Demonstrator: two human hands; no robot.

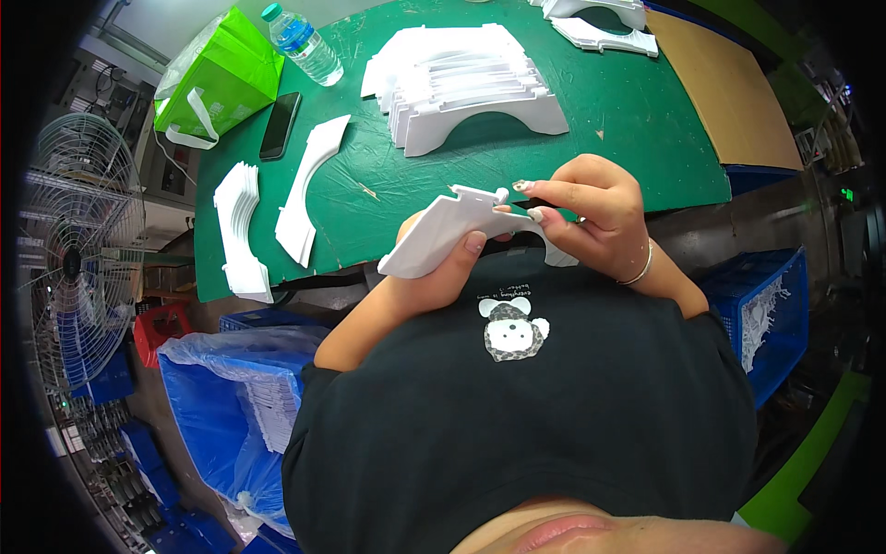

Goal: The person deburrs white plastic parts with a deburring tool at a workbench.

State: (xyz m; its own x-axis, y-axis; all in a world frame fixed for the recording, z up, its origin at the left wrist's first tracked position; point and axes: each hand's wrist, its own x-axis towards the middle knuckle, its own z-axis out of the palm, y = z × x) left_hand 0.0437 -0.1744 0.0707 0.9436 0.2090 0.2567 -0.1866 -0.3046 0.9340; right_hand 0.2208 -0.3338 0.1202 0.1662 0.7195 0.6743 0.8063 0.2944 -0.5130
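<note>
My left hand (452, 268) grips a white arched plastic part (429, 238) in front of my chest, at the table's near edge, with the thumb pressed on its face. Some of that hand's fingers are hidden behind the part. At the part's upper right edge, by a small knob, my right hand (595, 212) has thumb and forefinger drawn close together. Whatever lies between those fingertips is too small to make out. Beyond my hands a large stack of like white arched parts (484, 115) rests on the green table (388, 198).
On the table's left lie a stack of white parts (242, 231), a single part (309, 189), a phone (280, 126), a water bottle (309, 51) and a green bag (226, 78). Cardboard (729, 88) covers the right side. Blue crates (226, 406) flank me; a fan (78, 249) stands left.
</note>
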